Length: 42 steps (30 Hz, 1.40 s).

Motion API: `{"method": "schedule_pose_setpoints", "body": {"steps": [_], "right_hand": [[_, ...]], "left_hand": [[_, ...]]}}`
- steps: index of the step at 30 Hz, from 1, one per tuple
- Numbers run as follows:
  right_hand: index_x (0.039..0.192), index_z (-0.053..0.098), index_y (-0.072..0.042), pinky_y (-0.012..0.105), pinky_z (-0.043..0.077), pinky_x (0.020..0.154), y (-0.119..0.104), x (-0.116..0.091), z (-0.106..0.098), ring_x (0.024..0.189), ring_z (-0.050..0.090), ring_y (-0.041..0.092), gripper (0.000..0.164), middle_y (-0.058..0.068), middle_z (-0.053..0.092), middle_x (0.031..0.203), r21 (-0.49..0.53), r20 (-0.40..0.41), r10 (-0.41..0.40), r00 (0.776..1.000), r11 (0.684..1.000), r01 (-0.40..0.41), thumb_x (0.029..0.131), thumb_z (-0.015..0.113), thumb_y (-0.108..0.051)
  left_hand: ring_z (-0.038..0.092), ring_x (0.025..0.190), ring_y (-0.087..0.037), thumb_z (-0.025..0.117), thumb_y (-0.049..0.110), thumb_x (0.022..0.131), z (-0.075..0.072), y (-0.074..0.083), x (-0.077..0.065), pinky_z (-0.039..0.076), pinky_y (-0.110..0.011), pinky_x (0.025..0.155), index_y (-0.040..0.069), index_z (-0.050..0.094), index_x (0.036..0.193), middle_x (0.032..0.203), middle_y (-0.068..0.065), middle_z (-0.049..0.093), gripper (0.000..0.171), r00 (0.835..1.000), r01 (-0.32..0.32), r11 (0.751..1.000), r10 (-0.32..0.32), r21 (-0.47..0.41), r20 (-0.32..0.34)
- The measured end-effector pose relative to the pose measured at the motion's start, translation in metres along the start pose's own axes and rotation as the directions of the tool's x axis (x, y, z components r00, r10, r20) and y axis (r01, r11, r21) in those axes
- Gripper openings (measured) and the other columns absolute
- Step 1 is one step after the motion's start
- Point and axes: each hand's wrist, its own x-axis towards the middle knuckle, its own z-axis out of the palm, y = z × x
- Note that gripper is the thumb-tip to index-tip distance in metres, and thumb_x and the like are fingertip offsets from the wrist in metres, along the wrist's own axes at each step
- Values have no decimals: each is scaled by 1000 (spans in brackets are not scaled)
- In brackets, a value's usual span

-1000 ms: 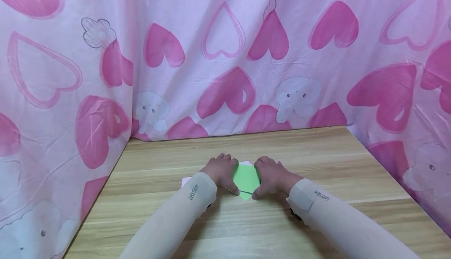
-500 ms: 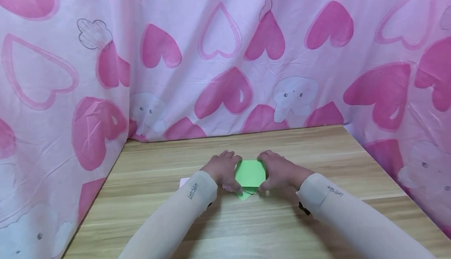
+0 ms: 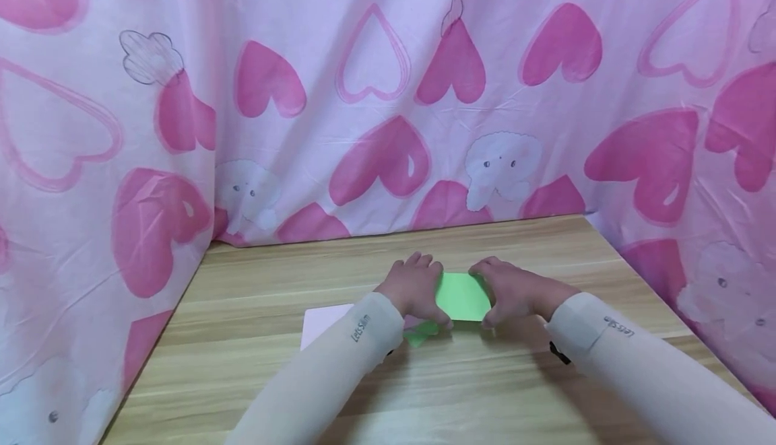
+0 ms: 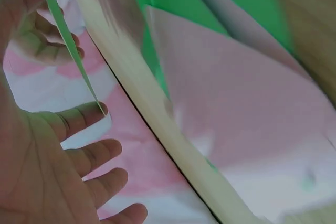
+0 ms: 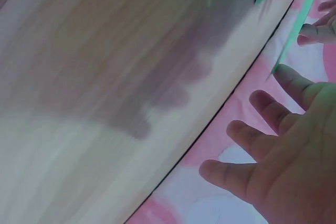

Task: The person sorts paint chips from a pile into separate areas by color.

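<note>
A green sheet of paper (image 3: 463, 297) is held up between the two hands, raised over the table. My left hand (image 3: 415, 290) grips its left edge, thumb at the near corner and index finger at the far one. Opposite, my right hand (image 3: 518, 291) holds the right edge in the same way. Seen edge-on in the left wrist view, the green sheet (image 4: 73, 51) looks thin, and the other fingers spread away from it. In the right wrist view its edge (image 5: 296, 24) meets the index fingertip.
Pink paper (image 3: 324, 317) lies on the wooden table (image 3: 485, 384), partly hidden under the left forearm. More green paper (image 3: 421, 336) lies beside the left hand; the left wrist view shows pink paper (image 4: 226, 93) overlapping it. A heart-patterned curtain (image 3: 376, 155) surrounds the table.
Both hands have lifted the green sheet off the other papers and carried it to the right. The pink and green papers left behind now show more.
</note>
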Motion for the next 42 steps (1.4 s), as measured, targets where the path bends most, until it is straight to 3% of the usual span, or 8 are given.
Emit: {"method": "schedule_pose_setpoints", "body": {"steps": [8,20,30,42], "right_hand": [[146,51,-5,51,54,99,23,-12,-7,114,56,25,99,13,53,141,-37,36,48,998,998,-46,62,99,-29],[146,52,-11,58,53,98,55,-26,-11,114,55,32,101,14,54,134,3,69,134,989,991,-134,59,101,-22],[145,52,-14,56,55,93,68,-36,-4,112,56,31,100,13,55,134,-21,60,123,991,992,-122,57,99,-23],[144,54,-12,56,56,94,75,-38,2,112,57,32,100,14,55,135,-52,51,118,992,992,-115,55,100,-22]], "left_hand": [[38,154,-29,84,75,69,5,31,18,37,-52,124,21,53,149,155,-2,52,102,999,-4,999,6,38,-35],[43,149,-25,83,80,66,20,69,39,41,-47,120,25,56,145,143,2,59,100,999,22,996,-18,82,-50],[38,154,-26,77,83,69,31,82,46,37,-47,123,28,53,150,151,2,55,101,999,34,995,-33,95,-14],[44,147,-24,77,85,68,33,88,44,40,-46,120,28,55,147,143,3,59,99,1000,22,994,-22,104,0]]}}
